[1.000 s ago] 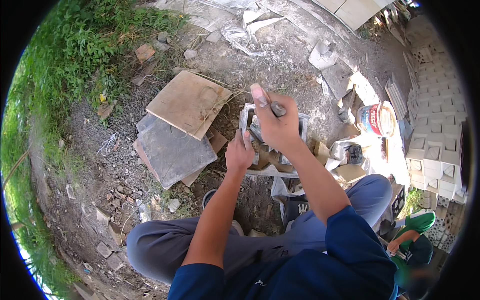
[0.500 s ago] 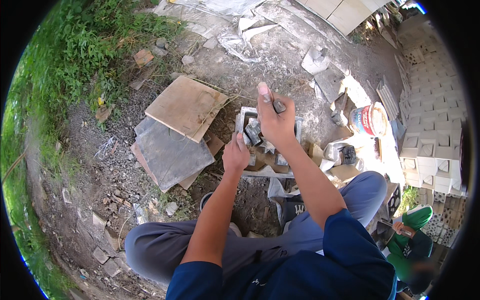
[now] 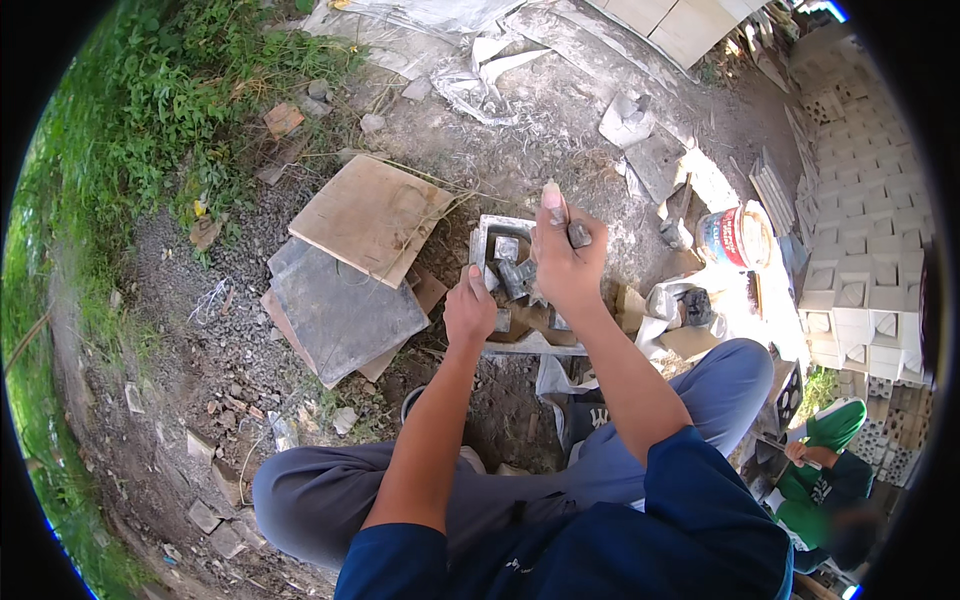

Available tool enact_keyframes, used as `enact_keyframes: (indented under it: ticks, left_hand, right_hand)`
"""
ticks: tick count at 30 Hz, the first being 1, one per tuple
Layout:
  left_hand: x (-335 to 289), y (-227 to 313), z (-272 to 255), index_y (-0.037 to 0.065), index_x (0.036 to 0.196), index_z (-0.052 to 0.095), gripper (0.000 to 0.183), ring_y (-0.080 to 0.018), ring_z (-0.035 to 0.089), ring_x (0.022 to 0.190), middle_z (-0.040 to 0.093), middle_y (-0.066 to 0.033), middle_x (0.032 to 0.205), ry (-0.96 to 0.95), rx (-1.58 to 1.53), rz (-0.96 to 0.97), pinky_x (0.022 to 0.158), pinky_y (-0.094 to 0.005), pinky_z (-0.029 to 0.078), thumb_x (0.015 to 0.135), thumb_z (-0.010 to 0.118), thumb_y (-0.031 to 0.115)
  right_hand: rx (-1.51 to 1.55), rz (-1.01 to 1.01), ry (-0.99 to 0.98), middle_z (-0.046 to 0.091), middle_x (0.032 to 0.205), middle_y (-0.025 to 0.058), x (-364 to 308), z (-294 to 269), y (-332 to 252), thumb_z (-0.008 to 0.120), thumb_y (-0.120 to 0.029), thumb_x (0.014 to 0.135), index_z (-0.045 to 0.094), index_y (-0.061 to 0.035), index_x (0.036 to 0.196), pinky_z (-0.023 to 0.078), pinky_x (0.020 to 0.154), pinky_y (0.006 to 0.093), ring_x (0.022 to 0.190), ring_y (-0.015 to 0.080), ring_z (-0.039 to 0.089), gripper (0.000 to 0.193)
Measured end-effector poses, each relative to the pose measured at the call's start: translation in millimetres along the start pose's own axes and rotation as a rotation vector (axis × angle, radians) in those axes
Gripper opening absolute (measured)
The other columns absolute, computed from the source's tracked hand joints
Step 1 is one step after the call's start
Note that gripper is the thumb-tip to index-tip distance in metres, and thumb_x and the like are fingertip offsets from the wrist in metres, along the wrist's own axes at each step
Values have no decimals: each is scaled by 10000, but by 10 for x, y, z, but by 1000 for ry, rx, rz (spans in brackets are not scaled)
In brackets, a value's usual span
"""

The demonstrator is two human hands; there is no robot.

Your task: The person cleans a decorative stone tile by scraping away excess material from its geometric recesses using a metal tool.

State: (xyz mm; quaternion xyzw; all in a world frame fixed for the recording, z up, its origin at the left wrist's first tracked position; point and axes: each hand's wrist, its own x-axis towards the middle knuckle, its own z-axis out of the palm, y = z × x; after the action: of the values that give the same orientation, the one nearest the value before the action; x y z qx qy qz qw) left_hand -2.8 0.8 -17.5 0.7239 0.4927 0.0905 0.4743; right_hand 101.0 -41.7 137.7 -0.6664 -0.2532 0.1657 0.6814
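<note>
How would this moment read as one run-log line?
left hand: at box left edge | right hand: gripping grey piece over box | left of box: stacked boards

From my end I've got a rect. gray box [image 3: 540,349], open-topped w/ raised walls, lying flat, its L wall gripped by the L hand [image 3: 471,312]. Inside — several small gray blocks [image 3: 506,248], metallic-looking: one squarish nr the far-L corner, one tilted nr the middle, two more nr the close wall. Above the box I see a dk gray lump [image 3: 579,236], clasped in the R hand [image 3: 570,255] — mostly hidden, can't tell full shape.
</note>
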Motion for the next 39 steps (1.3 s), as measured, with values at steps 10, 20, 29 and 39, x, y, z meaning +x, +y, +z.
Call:
enact_keyframes:
  ticks: [10, 20, 29, 39]
  left_hand:
    - [-14, -19, 0, -2, 964, 576, 605, -559, 559, 846, 620, -318, 822, 111, -7, 61, 715, -603, 421, 1047, 222, 482]
    - [6, 57, 34, 70, 1106, 585, 545, -541, 589, 911, 660, -291, 930, 16, 17, 30, 776, -611, 461, 1040, 212, 462]
    - [46, 8, 20, 45, 1119, 608, 561, -535, 591, 931, 655, -307, 957, 30, -24, 8, 801, -608, 462, 1045, 211, 435]
    - [33, 28, 12, 18, 1152, 635, 636, -531, 578, 1000, 658, -310, 1011, 69, -55, -23, 857, -587, 450, 1044, 196, 465]
  right_hand:
    - [57, -51, -63, 374, 573, -22, -186, -122, -286, 560, -242, 1022, 506, 18, 711, 266, 487, 293, 579, 62, 293, 409]
    - [3, -15, -126, 466, 601, -31, -192, -241, -87, 549, -204, 1026, 497, -20, 719, 298, 468, 237, 531, 32, 403, 362]
    - [-54, -32, -212, 374, 554, 7, -164, -236, -176, 561, -235, 1018, 532, 30, 734, 291, 482, 284, 564, 59, 317, 389]
    - [-75, -268, -358, 396, 528, 1, -44, -175, -248, 568, -240, 1013, 466, -2, 664, 289, 480, 291, 488, 98, 344, 434]
